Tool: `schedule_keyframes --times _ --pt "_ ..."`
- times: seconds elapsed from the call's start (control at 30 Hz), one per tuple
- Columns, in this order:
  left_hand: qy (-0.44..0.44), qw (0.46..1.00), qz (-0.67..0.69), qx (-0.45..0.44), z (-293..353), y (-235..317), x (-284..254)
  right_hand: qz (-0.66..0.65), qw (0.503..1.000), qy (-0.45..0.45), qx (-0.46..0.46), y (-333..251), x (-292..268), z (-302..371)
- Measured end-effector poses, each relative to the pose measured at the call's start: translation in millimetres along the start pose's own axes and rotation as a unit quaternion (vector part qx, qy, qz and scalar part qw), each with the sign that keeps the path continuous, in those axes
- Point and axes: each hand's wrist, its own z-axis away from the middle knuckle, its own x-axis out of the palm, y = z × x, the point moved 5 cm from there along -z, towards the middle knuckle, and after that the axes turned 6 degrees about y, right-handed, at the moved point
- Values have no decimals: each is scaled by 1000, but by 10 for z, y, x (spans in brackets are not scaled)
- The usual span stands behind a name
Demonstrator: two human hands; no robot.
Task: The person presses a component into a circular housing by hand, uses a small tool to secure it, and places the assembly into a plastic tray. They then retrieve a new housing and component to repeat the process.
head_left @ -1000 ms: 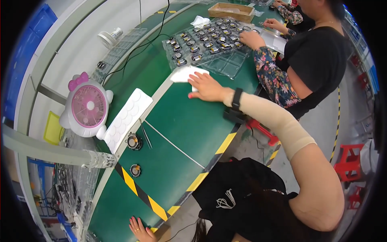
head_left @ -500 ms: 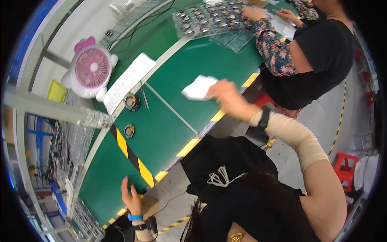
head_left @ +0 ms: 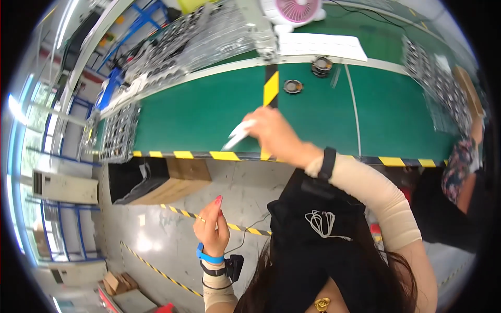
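Over the front part of the green bench point(head_left: 203, 112), my right hand point(head_left: 276, 133) is closed on a thin white sheet point(head_left: 239, 136). It shows nearly edge-on, and I cannot make out whether it is paper or cloth. My left hand point(head_left: 213, 227) is off the bench, above the floor, with its fingers loosely apart and nothing in them. Beyond my right hand, a small round dark component point(head_left: 293, 86) lies on the bench. A second round component point(head_left: 322, 65) sits farther back, beside tweezers point(head_left: 335, 76).
Trays of small parts point(head_left: 119, 133) stand at the bench's left end, more trays point(head_left: 438, 83) at the right. A pink and white fan point(head_left: 296, 11) and a white strip with round marks point(head_left: 323, 46) are at the back. A co-worker's sleeve point(head_left: 459, 172) shows at right. Below stands an open carton point(head_left: 182, 180).
The view has swung left. My right hand has carried the white sheet leftward along the bench, past the striped tape. My left hand has come away from the bench edge.
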Motion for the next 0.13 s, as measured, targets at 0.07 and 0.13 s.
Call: schedule_keyframes --times 0.07,0.13 --pt "17 998 11 -57 12 -83 15 33 999 29 28 375 354 52" --pt "33 998 48 1 -159 61 136 49 994 -95 21 437 1014 84"
